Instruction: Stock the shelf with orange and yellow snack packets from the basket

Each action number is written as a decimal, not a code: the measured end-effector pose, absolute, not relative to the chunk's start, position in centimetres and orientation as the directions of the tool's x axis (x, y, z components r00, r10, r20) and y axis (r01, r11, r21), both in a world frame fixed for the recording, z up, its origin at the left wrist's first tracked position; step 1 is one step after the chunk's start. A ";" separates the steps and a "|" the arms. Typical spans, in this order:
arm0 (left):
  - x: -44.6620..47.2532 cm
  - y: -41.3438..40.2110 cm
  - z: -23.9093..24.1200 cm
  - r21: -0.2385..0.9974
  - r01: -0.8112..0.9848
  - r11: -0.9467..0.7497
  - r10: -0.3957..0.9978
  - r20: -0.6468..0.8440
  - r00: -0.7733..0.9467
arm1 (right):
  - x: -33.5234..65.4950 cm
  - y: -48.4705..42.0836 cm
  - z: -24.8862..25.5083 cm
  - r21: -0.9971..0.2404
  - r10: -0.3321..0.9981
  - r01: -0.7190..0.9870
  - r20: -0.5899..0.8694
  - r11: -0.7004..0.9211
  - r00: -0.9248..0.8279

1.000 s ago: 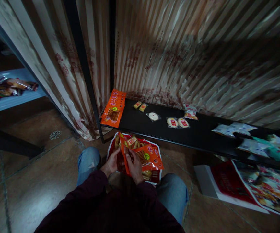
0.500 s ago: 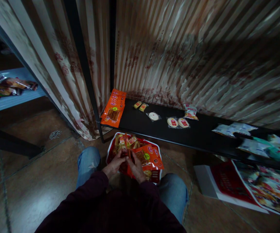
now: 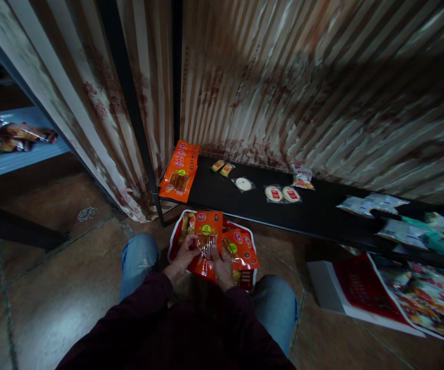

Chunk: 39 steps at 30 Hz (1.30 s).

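Between my two hands is an orange snack packet, its printed front facing up with a clear window over brown sticks. My left hand grips its left edge, and my right hand grips its right edge. Both hands are over a red box with a white rim that stands on the floor between my knees. Another orange packet lies in the box, to the right of the held one. Small yellowish wrapped snacks show at the box's left side.
A low black shelf runs beyond the box. On it lie a stack of orange packets, small yellow packs, round white wrapped cakes and several pale packets. A black post rises at left; a red box of snacks sits right.
The orange packet in my hands was edge-on and now lies flat, its front turned up. My hands have moved apart to its two sides.
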State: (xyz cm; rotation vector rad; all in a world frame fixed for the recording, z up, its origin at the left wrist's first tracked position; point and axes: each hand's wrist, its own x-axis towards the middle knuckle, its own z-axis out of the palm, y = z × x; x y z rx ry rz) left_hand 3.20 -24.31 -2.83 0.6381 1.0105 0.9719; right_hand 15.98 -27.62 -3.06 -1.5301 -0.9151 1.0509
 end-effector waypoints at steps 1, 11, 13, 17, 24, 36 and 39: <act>3.2 -24.3 -3.0 0.818 -0.358 0.451 0.893 -0.417 0.171 | 15.9 -27.6 -2.9 -0.981 0.926 0.014 -0.176 -0.191 0.335; 2.8 -23.8 -5.6 0.813 -0.307 0.494 0.863 -0.502 0.059 | 16.0 -27.2 -3.1 -0.967 0.886 -0.153 -0.248 -0.203 0.391; 2.7 -23.6 -5.8 0.820 -0.329 0.468 0.880 -0.469 0.083 | 16.0 -27.2 -3.4 -0.968 0.886 -0.140 -0.246 -0.207 0.394; 2.3 -23.2 -5.5 0.841 -0.353 0.409 0.910 -0.403 0.096 | 15.8 -27.1 -3.6 -0.964 0.884 -0.146 -0.263 -0.223 0.387; 2.1 -22.8 -4.5 0.855 -0.361 0.372 0.925 -0.372 0.072 | 15.7 -26.6 -4.3 -0.964 0.878 -0.100 -0.266 -0.246 0.398; 1.3 -20.2 -3.3 0.918 -0.263 0.298 0.947 -0.320 -0.041 | 14.3 -25.1 -2.9 -0.967 0.897 -0.158 -0.247 -0.201 0.368; 1.1 -19.7 -2.8 0.925 -0.256 0.281 0.949 -0.308 -0.072 | 13.8 -24.9 -2.4 -0.966 0.905 -0.170 -0.246 -0.197 0.346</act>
